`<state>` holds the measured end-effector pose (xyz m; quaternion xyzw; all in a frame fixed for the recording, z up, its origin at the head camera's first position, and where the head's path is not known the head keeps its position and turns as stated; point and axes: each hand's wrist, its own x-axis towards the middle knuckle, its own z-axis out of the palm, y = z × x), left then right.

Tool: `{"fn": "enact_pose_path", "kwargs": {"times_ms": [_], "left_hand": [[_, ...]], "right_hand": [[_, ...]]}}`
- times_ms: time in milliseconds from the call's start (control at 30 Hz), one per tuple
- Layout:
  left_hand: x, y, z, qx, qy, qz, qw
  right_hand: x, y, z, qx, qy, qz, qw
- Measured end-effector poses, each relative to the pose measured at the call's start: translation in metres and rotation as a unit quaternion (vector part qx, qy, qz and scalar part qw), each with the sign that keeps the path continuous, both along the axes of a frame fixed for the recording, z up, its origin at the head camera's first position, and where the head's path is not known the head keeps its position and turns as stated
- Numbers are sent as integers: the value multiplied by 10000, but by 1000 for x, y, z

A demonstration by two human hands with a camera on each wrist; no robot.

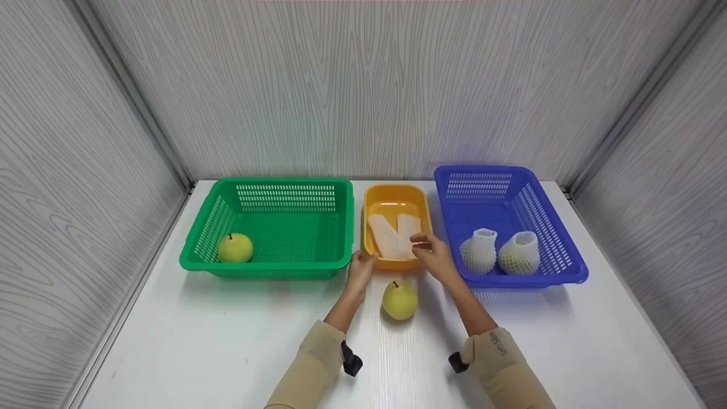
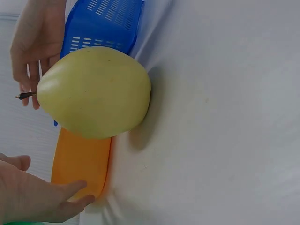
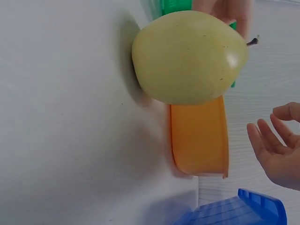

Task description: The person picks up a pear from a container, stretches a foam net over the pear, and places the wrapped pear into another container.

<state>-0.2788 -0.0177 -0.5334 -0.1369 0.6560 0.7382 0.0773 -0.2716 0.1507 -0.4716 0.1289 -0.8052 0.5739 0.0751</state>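
A bare yellow-green pear (image 1: 400, 300) stands stem up on the white table, between my forearms. Behind it is an orange tray (image 1: 395, 263) where two white foam net sleeves (image 1: 386, 234) lie flat. My left hand (image 1: 361, 271) is beside the tray's front left corner, fingers loose and nothing in them. Over the front right part of the tray hovers my right hand (image 1: 434, 257), its fingers slightly bent and apart. In the right wrist view the right hand (image 3: 279, 147) holds nothing. The pear (image 2: 96, 91) covers part of the tray in the left wrist view.
To the left, a green basket (image 1: 284, 265) holds one bare pear (image 1: 235, 248). On the right stands a blue basket (image 1: 578, 267) with two pears (image 1: 479, 255) in white foam nets. Patterned panels (image 1: 363, 85) close off the back and both sides.
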Motion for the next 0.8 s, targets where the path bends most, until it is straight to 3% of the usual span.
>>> {"fn": "enact_pose_path", "kwargs": {"times_ms": [133,200,300,367,400,433,500,533,633,667,733,800], "left_hand": [[-11,5,-2,31,183,203,9996],[-14,7,-4,226,267,276,9990],[-17,9,-6,576,327,324,9973],[-18,9,-7,762,340,309,9960],[-17,9,-7,811,346,307,9956],[-18,9,-8,860,360,310,9952],[-18,8,-8,907,398,343,9945],[-17,8,-8,914,416,359,9943],[-17,8,-9,966,476,372,9935],[-17,9,-8,969,492,355,9934],[-17,9,-9,978,515,323,9933],[-18,10,-10,964,549,305,9934]], "right_hand": [[-31,-2,-29,486,368,-168,9980],[-72,7,-81,895,684,-202,9934],[-144,28,-171,1408,997,-123,9849],[-188,39,-227,1599,762,-75,9842],[-195,39,-237,1740,562,-106,9831],[-195,37,-236,1887,445,-195,9808],[-172,23,-201,2246,-69,-364,9737],[-154,14,-175,2498,-375,-487,9663],[-94,-13,-93,3191,-641,-841,9418],[-80,-19,-72,3339,-718,-910,9355],[-63,-26,-53,3452,-624,-1109,9299],[-57,-27,-48,3344,-369,-1251,9334]]}}
